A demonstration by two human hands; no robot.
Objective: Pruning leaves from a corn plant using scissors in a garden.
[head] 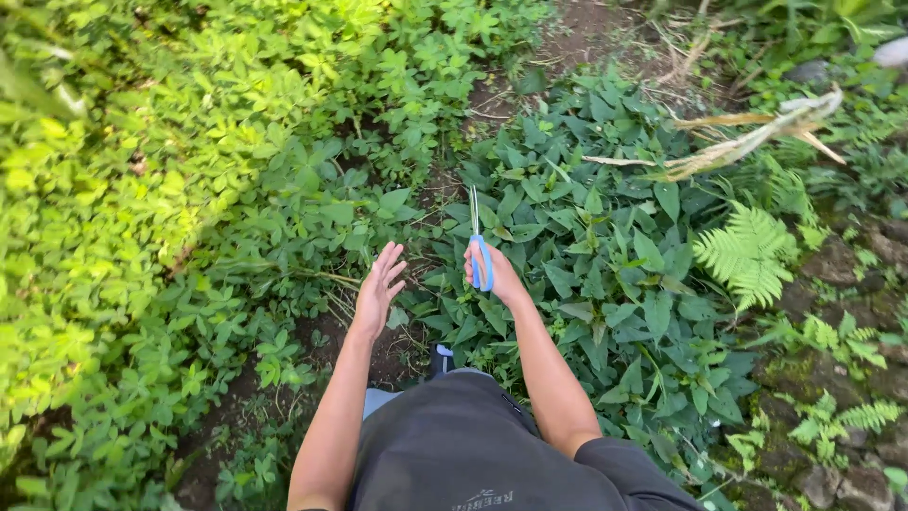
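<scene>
My right hand (490,274) covers most of the blue handles of the scissors (477,241); I cannot tell whether the blades are parted. The bottom edge cuts off my shirt (463,445) and upper arms. My shoe (441,358) barely shows.

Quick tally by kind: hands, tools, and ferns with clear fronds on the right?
Hands: 2, left hand open, right hand gripping the tool
Scissors: 1, blue-handled
Ferns: 2, a large one and a smaller one
Total: 5
</scene>
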